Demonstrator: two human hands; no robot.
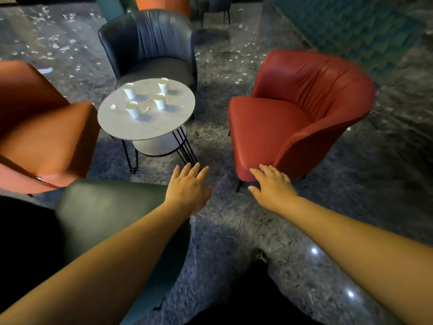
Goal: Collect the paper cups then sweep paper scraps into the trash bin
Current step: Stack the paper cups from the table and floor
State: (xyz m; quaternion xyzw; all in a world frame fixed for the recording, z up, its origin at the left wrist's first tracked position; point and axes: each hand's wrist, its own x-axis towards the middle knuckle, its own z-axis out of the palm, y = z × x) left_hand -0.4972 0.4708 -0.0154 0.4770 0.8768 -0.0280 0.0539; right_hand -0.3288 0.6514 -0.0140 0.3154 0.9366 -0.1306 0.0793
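Head view shows you barely started: four paper cups stand uncollected on the round table, scraps litter the floor, and your left hand and right hand reach out empty, fingers straight and apart.

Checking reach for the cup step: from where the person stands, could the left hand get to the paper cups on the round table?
Probably not yet. The left hand is open and holds nothing, but hangs well short of the paper cups on the round table. Open floor lies between, so stepping closer should do.
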